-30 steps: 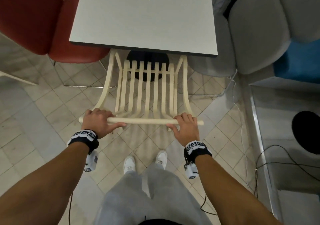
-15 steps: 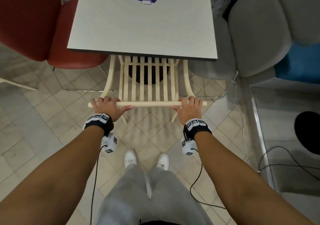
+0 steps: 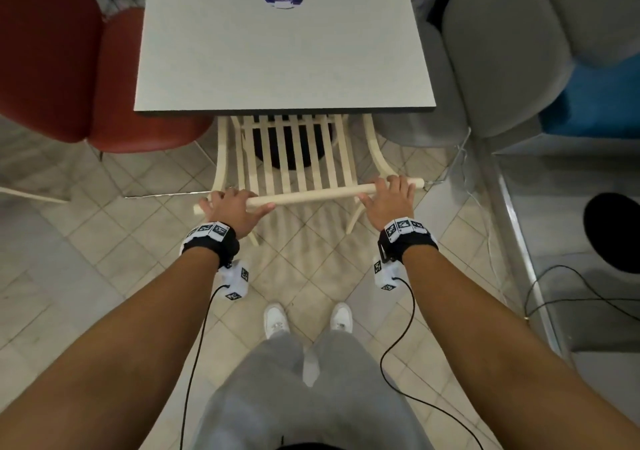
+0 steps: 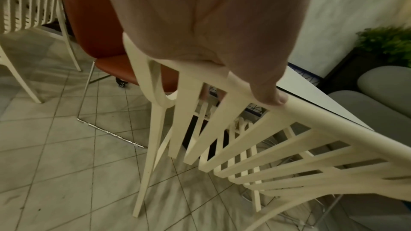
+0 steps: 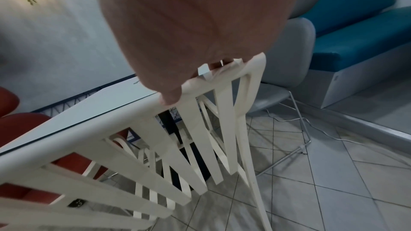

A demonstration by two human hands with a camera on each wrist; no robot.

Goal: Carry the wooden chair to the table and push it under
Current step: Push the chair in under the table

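At the counter's (image 3: 284,55) near edge, the chair's (image 3: 298,159) top rail is grasped by the left hand (image 3: 231,209) and right hand (image 3: 388,200), arms outstretched. Its seat is tucked beneath; bare floor (image 3: 69,276) is seen behind.

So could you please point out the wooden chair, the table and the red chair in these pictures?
wooden chair (image 3: 311,195): head view, on the top rail between the hands.
table (image 3: 284,55): head view, on the bare grey top.
red chair (image 3: 138,103): head view, on the seat.

Cream-painted wooden chair (image 3: 304,159), matt grey table (image 3: 277,51), glazed floor tiles (image 3: 69,276).
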